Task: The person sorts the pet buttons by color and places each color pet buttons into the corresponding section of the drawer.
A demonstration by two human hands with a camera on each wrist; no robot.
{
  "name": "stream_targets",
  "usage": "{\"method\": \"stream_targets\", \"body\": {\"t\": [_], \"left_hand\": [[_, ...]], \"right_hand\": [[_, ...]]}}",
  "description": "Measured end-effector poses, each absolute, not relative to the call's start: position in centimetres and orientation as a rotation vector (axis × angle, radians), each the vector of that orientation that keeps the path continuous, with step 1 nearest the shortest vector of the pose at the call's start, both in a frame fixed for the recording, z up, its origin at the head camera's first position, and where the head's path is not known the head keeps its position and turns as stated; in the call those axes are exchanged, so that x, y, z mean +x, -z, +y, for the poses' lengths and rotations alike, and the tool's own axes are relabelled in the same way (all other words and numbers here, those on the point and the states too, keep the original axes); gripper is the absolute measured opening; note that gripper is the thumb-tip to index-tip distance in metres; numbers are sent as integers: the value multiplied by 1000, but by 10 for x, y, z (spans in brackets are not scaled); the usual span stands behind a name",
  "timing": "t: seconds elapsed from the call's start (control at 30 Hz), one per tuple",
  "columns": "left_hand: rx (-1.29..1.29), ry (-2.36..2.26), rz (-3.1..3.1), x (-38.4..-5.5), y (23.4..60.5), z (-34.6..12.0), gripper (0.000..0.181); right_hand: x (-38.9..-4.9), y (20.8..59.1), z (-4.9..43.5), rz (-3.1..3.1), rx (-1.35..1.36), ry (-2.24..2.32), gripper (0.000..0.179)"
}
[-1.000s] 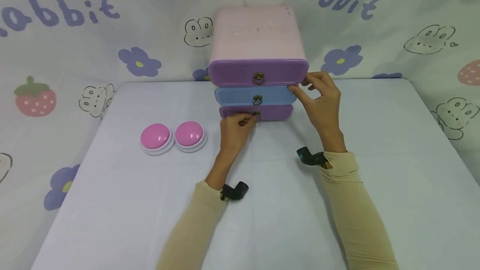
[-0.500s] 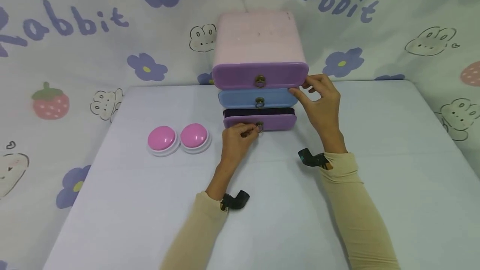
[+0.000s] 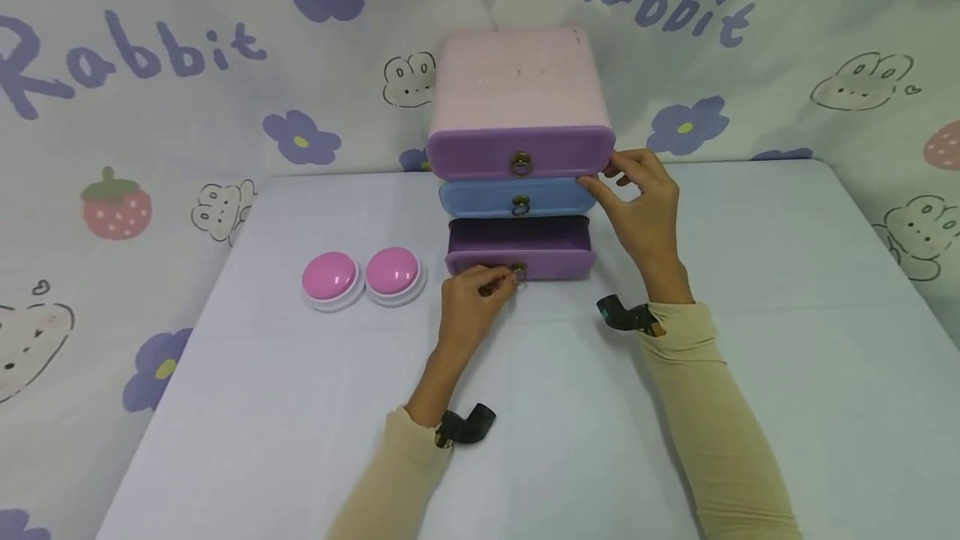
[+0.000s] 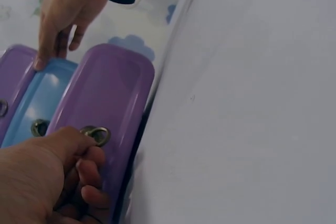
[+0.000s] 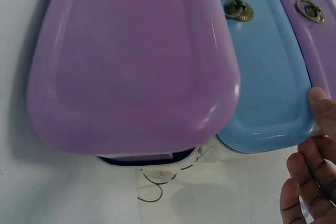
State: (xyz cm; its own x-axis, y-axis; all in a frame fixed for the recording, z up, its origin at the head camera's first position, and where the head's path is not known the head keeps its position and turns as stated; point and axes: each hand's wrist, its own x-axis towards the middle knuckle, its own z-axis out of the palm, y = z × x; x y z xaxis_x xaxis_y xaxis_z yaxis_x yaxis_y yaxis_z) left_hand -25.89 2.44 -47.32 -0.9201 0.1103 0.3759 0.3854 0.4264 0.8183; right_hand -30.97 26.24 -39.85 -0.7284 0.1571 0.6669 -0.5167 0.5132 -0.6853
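A pink cabinet [image 3: 517,77] stands at the back of the table with a purple top drawer [image 3: 468,155], a blue middle drawer [image 3: 480,199] and a purple bottom drawer [image 3: 558,265]. My left hand [image 3: 471,307] pinches the brass ring pull [image 4: 103,138] of the bottom drawer between thumb and finger. That drawer stands pulled out, and its dark inside shows above the front. At the cabinet's right side, my right hand [image 3: 647,211] grips the edge, its thumb [image 5: 320,100] on the blue drawer's corner and its fingers along the side. The top and middle drawers are pushed in.
Two pink domed push buttons [image 3: 330,276] on white bases sit side by side, left of the cabinet. The white table [image 3: 570,432] spreads out in front. Behind the cabinet hangs a printed cloth [image 3: 337,82] with rabbits and flowers.
The bottom drawer has slid out toward me as my left hand drew back with its ring pull. My right hand has stayed at the cabinet's side. The view has shifted slightly.
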Motion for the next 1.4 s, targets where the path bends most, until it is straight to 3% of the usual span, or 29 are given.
{"method": "stream_targets", "body": {"t": [1.4], "left_hand": [[-461,1472,-2475,-183,472,8,4]], "right_hand": [[-310,396,266,-2099,308,-1218,40]]}}
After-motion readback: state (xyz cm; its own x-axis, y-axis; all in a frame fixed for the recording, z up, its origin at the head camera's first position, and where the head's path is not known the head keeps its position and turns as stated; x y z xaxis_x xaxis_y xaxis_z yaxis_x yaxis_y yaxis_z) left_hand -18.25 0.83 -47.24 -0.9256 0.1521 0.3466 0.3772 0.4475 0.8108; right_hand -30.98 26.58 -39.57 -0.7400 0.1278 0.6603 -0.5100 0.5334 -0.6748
